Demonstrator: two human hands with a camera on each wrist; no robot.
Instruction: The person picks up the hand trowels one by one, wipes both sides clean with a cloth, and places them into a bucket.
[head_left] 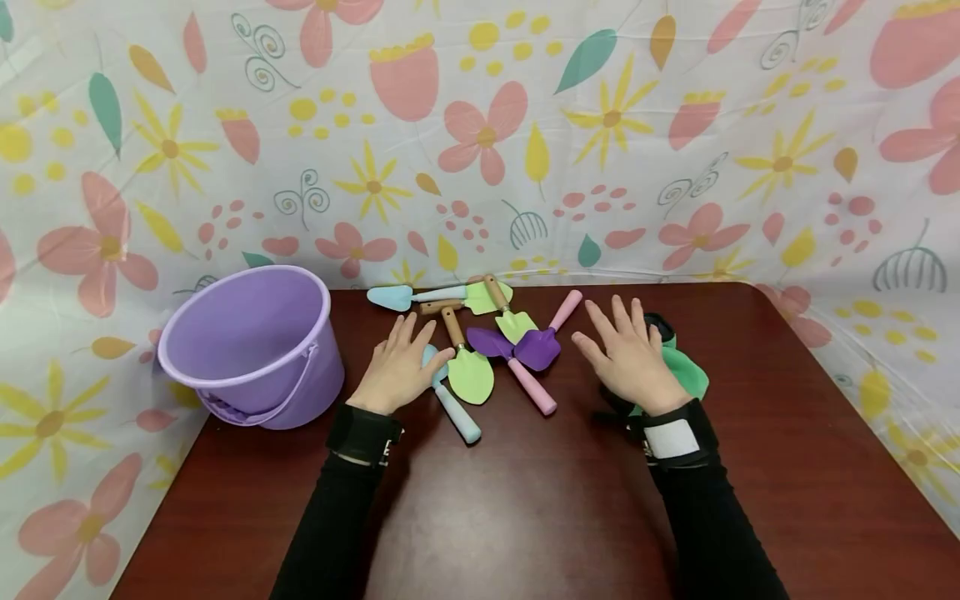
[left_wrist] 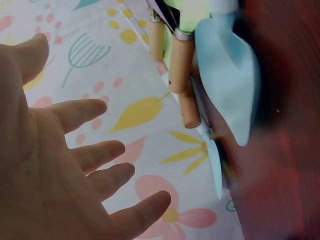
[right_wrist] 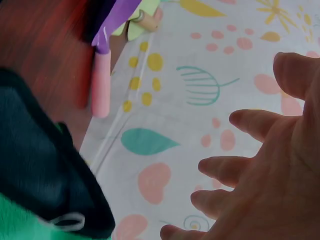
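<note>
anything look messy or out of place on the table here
The toy garden tools lie in a loose, crossed heap, not lined up: two purple trowels overlap, and a green trowel lies beside a blue-handled one that is partly under the left hand. The purple bucket overhangs the table edge. Nothing looks spilled or broken.

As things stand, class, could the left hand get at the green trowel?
Probably yes: the left hand hovers open right beside the green trowel, whose wooden handle lies uncovered, with only a blue-handled tool between.
</note>
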